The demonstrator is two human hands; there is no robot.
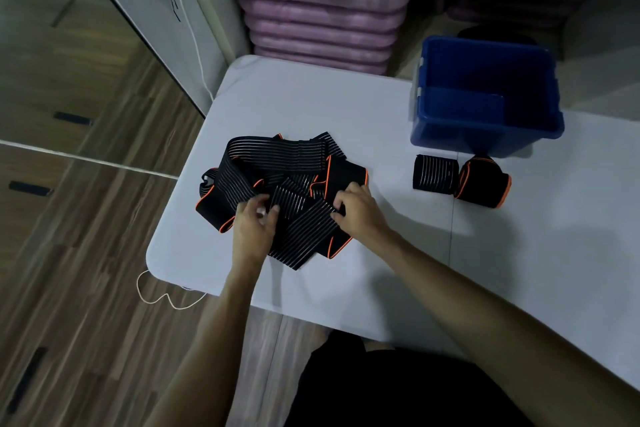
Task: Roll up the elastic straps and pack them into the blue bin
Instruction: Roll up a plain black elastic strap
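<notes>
left hand (254, 224), right hand (358, 210), pinching strap (304, 218)

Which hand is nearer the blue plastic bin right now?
Right. The right hand pinches the tangled black elastic straps below-left of the blue plastic bin; the left hand grips the same heap farther left.

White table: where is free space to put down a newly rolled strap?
Free: table between strap pile and blue bin; also the stretch right of the two rolled straps. Crowded: around both hands at the pile.
</notes>
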